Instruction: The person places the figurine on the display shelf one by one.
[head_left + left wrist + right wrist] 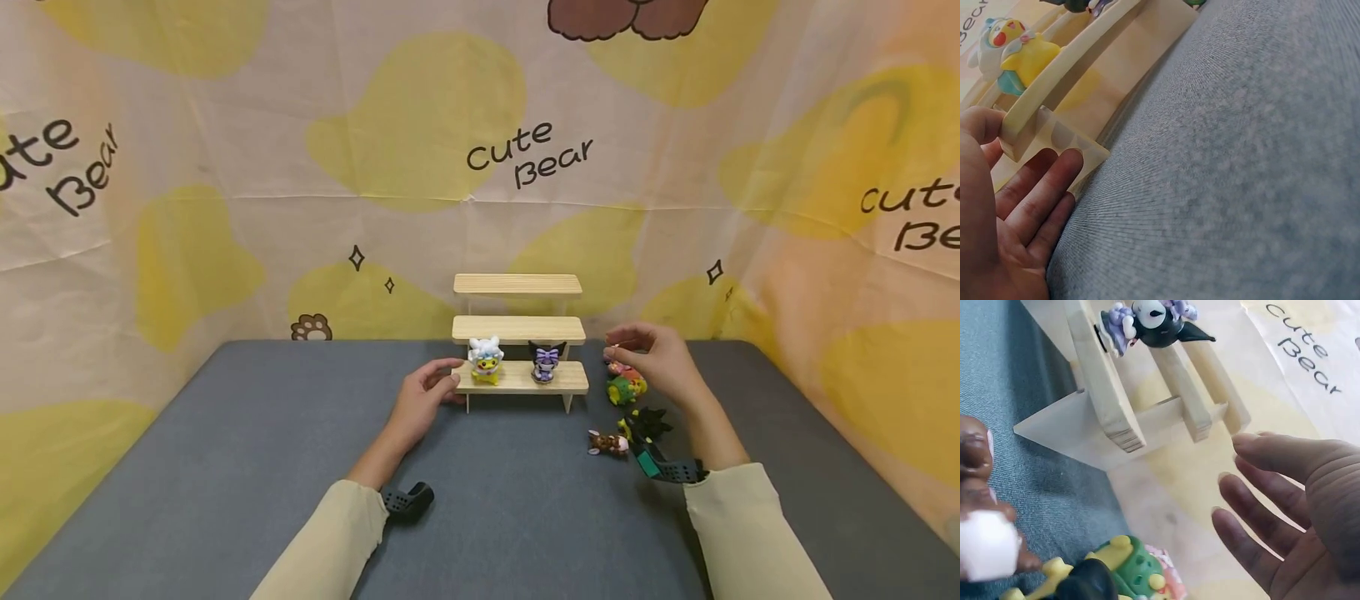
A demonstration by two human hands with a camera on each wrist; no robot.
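Note:
My left hand (418, 402) is at the left end of a three-tier wooden display stand (517, 387). In the left wrist view the thumb and index finger hold the end of the lowest board, while the other fingers (1047, 194) extend below it. On that board stand a yellow figurine in a white hood (485, 362) and, farther right, a purple-and-black figurine (545, 362). My right hand (660, 358) hovers right of the stand, above a green-and-yellow figurine (626, 388) with pink parts behind it. Its fingers (1241, 540) are loosely bent and hold nothing in the right wrist view.
Nearer me on the grey table (225, 500) lie a brown figurine (607, 443) and a dark, spiky figurine (648, 423) with yellow parts, close to my right wrist strap (678, 471). A patterned cloth backdrop (405, 167) rises right behind the stand.

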